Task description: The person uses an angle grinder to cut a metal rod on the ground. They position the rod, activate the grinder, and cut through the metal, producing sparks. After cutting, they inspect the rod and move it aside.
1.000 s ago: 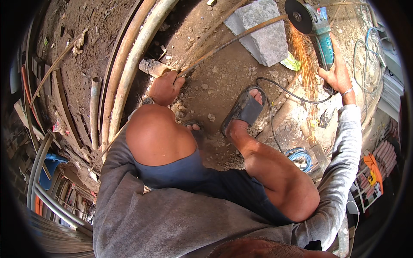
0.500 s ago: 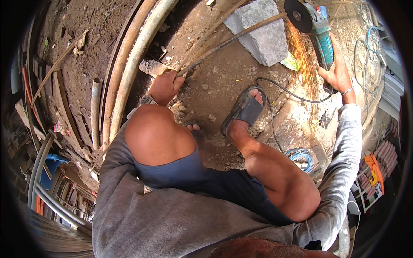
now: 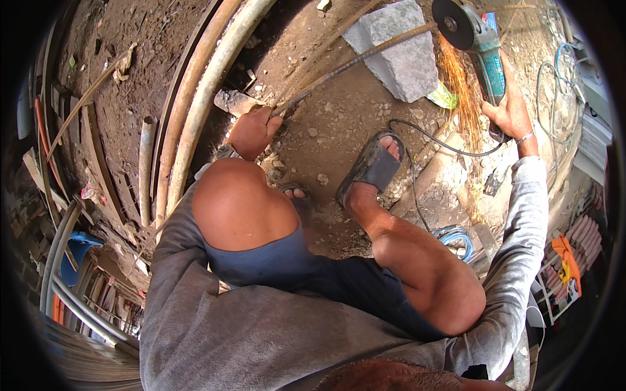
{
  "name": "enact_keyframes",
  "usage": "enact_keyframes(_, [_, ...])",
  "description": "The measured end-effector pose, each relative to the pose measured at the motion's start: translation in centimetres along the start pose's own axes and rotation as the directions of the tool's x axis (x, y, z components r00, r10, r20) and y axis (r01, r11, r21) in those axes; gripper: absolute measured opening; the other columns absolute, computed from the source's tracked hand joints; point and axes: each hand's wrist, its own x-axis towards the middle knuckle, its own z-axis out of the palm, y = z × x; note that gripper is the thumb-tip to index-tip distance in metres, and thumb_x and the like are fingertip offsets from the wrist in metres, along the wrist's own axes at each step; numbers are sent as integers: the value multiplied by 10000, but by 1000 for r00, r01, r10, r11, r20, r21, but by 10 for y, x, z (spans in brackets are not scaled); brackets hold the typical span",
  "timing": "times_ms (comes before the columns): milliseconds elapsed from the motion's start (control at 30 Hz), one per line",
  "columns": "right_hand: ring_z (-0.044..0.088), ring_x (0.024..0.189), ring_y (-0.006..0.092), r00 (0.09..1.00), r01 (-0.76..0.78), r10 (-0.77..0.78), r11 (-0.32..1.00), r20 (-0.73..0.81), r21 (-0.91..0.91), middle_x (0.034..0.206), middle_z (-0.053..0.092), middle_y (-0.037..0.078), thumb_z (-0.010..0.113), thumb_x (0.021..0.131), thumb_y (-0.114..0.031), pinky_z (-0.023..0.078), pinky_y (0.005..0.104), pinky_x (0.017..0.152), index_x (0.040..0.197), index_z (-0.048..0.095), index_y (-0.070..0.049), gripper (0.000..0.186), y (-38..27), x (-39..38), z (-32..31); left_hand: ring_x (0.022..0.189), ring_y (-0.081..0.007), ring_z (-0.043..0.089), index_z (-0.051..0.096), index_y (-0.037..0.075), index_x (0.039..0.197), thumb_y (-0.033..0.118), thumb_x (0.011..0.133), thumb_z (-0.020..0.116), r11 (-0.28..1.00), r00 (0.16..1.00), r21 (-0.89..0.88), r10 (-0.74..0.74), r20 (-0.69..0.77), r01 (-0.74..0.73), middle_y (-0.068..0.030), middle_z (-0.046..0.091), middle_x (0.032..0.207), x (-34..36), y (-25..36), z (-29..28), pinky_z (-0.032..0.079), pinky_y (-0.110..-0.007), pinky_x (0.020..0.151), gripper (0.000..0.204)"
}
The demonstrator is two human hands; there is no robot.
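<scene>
My right hand (image 3: 510, 117) is wrapped round the body of a teal angle grinder (image 3: 490, 65), held up at the far right. Its dark cutting disc (image 3: 451, 23) is at the end of a rusty metal rod (image 3: 365, 53), and orange sparks (image 3: 460, 85) stream from there down toward the ground. The rod slants across a grey stone block (image 3: 399, 55), which lies beneath it. At the rod's near end, my left hand (image 3: 253, 132) is closed round it, low over the dirt. The grinder's black cord (image 3: 450, 148) loops from its lower end past my right foot.
Long pipes (image 3: 212, 91) curve along the left, beside boards and a short pipe stub (image 3: 146, 156). A coil of blue cable (image 3: 454, 241) lies near my right leg. More cables (image 3: 556, 72) and a white rack with orange items (image 3: 566, 267) are at the right.
Sparks still fly from the disc at the rod's end. Both hands keep their hold and have hardly moved; the view shifts very slightly.
</scene>
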Motion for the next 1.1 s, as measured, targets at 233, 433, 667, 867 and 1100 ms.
enact_keyframes(233, [454, 1351, 326, 999, -42, 41, 999, 25, 23, 1464, 443, 228, 653, 643, -125, 338, 366, 1120, 1544, 233, -55, 996, -10, 0, -3, 884, -447, 615, 587, -2, 943, 334, 950, 560, 1000, 1000, 11, 13, 8, -13, -249, 638, 893, 0, 0, -1, 468, -517, 780, 337])
enact_keyframes(433, [456, 1344, 301, 997, -66, 65, 998, 31, 23, 1465, 441, 224, 654, 649, -116, 341, 355, 1116, 1540, 225, -29, 993, -11, -2, -3, 893, -450, 615, 587, -7, 952, 334, 953, 557, 1000, 1000, 10, -1, 31, 1, -257, 641, 898, 1, 3, -2, 468, -518, 789, 342])
enact_keyframes(667, [486, 1283, 233, 1000, -25, 26, 998, -9, 55, 1436, 466, 195, 655, 664, -94, 357, 322, 1093, 1545, 214, -25, 988, -2, -4, 3, 897, -451, 613, 585, -1, 961, 342, 949, 564, 1000, 999, 17, -13, 31, 12, -254, 641, 911, 1, 2, -2, 469, -518, 787, 344])
enact_keyframes(867, [487, 1296, 265, 998, -51, 50, 998, 38, 29, 1433, 465, 209, 642, 651, -89, 352, 334, 1097, 1547, 211, -29, 996, -6, -1, -1, 865, -450, 612, 561, 11, 946, 344, 953, 557, 999, 1000, 40, 10, -24, -9, -245, 628, 887, -1, -1, 3, 468, -519, 755, 333])
enact_keyframes(1100, [494, 1304, 342, 999, -40, 40, 999, -4, -14, 1432, 462, 254, 656, 636, -120, 372, 362, 1089, 1542, 231, -58, 1003, -8, 1, 0, 828, -459, 599, 520, 26, 912, 343, 963, 536, 996, 995, 79, 38, -96, -31, -241, 608, 857, -4, -1, 10, 453, -529, 713, 321])
